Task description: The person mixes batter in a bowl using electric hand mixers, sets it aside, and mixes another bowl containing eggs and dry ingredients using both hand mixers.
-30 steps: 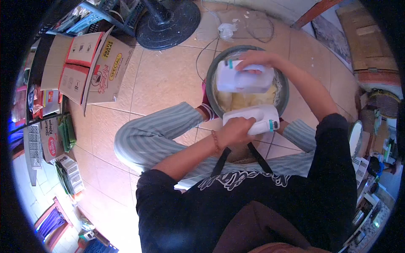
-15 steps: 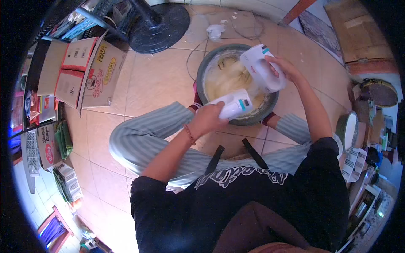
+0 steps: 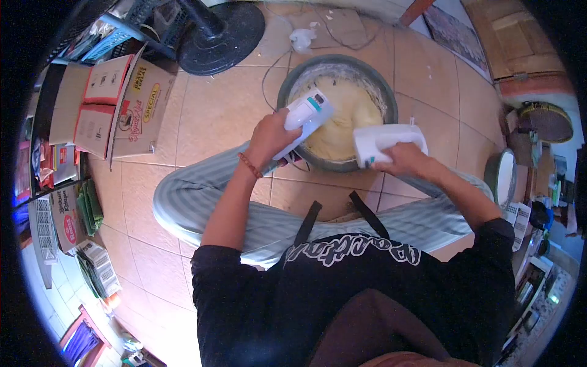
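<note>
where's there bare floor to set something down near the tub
Bare floor lies left, between the cardboard box and the cord beside the tub; another patch right, between the tub and the wooden panel. Crowded: at the tub, where left hand and right hand each hold a mixer.

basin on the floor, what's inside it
The basin holds a pale yellow mixture, with residue above it. The left mixer and right mixer hide parts of the inside; the mixture covers the bottom.

Free room lies over the pale yellow batter [image 3: 344, 105] between the left white plastic mixer [image 3: 301, 115] and the right white plastic mixer [image 3: 370, 140], and over tan floor tiles [image 3: 214, 113] leftward, with grey-blue striped trouser legs [image 3: 199, 199] blocking the near side.
</note>
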A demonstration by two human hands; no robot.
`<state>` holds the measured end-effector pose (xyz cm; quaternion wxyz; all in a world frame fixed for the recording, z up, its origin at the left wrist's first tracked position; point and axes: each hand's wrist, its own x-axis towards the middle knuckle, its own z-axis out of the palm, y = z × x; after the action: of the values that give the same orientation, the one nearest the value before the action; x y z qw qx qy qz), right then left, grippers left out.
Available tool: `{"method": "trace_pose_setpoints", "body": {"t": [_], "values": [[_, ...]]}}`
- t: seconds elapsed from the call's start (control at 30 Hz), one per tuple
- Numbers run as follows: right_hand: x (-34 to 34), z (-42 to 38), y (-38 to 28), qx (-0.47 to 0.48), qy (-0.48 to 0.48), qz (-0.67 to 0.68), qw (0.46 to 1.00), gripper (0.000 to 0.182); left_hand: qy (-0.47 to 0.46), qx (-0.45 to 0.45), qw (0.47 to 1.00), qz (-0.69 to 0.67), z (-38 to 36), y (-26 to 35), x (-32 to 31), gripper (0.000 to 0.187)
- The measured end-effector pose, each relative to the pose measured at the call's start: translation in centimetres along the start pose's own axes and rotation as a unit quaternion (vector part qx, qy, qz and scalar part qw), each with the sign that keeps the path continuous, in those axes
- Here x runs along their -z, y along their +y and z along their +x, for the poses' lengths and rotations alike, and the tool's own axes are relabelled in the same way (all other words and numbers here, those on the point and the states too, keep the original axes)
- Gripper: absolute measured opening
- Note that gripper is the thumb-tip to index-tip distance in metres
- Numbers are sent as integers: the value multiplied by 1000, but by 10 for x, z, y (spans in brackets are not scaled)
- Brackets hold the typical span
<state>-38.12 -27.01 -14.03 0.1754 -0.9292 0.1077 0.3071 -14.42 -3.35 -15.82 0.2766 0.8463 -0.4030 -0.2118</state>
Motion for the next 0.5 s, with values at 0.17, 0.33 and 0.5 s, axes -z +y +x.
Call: {"method": "trace_pose_setpoints", "body": {"t": [0.17,0.33,0.5], "values": [[-2,-18,-31,60,-8,49,997,57,15,-9,1000,9,12,-8,0,39],[-8,-2,-52,72,-24,164,984,57,1,-5,1000,-12,20,-5,3,40],[-7,18,-56,-43,-66,430,900,47,2,-3,1000,-13,20,-7,2,39]]}}
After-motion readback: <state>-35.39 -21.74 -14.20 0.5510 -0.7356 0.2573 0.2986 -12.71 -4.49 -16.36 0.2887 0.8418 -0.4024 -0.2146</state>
